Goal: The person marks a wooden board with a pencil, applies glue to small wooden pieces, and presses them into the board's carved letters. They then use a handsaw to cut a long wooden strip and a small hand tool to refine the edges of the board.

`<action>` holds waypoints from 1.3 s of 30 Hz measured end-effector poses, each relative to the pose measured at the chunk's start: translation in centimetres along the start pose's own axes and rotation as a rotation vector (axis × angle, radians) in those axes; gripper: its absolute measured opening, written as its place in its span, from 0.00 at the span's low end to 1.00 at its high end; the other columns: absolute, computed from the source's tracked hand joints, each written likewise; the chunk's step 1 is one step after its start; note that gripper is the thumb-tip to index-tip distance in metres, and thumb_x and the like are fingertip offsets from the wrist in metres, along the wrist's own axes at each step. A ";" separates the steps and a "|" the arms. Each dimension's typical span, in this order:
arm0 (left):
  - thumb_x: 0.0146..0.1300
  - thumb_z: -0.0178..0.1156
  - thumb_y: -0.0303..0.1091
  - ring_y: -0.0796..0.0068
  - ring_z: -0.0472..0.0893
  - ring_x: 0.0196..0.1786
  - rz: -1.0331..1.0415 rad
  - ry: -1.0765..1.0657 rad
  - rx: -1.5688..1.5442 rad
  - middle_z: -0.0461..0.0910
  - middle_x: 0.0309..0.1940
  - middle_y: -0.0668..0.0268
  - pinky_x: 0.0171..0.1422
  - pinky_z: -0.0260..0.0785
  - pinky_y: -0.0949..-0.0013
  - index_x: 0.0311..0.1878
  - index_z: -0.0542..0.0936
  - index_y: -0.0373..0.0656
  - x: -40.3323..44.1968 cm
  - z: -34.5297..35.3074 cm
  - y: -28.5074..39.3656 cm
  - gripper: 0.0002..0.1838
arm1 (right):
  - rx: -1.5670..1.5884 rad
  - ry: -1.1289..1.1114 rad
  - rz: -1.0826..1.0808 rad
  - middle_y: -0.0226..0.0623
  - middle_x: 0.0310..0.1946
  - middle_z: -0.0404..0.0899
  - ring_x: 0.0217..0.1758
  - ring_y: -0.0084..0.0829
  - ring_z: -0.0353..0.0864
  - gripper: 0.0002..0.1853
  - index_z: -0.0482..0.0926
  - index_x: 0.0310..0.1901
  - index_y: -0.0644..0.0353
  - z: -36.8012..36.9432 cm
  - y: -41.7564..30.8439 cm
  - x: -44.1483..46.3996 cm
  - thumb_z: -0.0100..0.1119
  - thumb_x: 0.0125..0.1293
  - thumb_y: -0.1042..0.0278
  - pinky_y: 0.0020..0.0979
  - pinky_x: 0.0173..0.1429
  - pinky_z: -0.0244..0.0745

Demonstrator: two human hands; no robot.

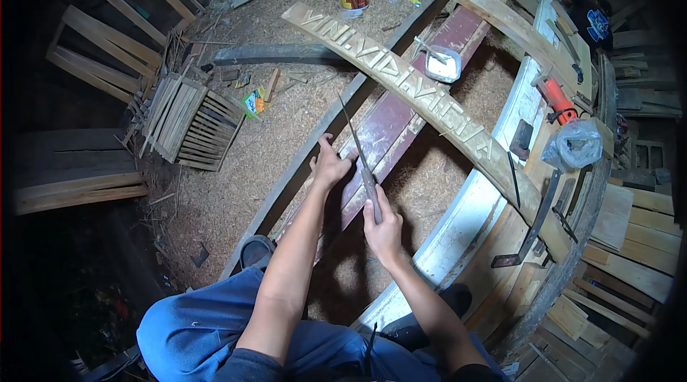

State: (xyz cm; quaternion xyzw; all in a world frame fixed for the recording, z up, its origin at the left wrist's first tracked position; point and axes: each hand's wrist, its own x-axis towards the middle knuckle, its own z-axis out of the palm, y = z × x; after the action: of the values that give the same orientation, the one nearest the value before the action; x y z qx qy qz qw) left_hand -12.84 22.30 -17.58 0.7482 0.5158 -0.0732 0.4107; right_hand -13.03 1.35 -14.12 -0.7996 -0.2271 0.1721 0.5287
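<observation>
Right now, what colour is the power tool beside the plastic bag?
Red-orange body with black parts; shows best in the head view.

The curved wooden board with raised letters (401, 81) is pale tan; the long flat plank beneath (383, 131) is maroon.

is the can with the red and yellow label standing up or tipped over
Upright: the can shows its round top uppermost, with the label below.

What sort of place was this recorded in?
Probably a woodworking shop: wood shavings cover the floor, a curved board with raised letters lies across the beams, and a red power tool sits among hand tools at the right.
</observation>
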 end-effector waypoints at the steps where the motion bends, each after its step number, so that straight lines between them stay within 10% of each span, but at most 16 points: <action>1: 0.59 0.74 0.58 0.49 0.71 0.77 -0.012 0.021 -0.002 0.76 0.70 0.44 0.84 0.43 0.38 0.76 0.54 0.46 0.0 0.0 0.1 0.53 | 0.000 0.001 0.008 0.65 0.30 0.83 0.36 0.63 0.87 0.25 0.77 0.69 0.64 -0.1 0.2 -0.3 0.60 0.77 0.59 0.53 0.38 0.80; 39: 0.53 0.79 0.58 0.47 0.67 0.80 0.020 0.070 -0.077 0.70 0.75 0.45 0.85 0.39 0.35 0.73 0.54 0.48 1.2 0.5 -1.0 0.55 | 0.006 -0.010 -0.094 0.61 0.37 0.86 0.39 0.60 0.89 0.22 0.80 0.67 0.61 -2.1 1.0 0.3 0.62 0.75 0.63 0.49 0.39 0.82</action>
State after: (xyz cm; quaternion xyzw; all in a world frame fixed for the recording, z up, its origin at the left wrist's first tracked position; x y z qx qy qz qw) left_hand -12.96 22.94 -19.15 0.7392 0.5248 -0.0228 0.4215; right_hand -11.50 -0.43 -14.29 -0.7855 -0.2665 0.1515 0.5377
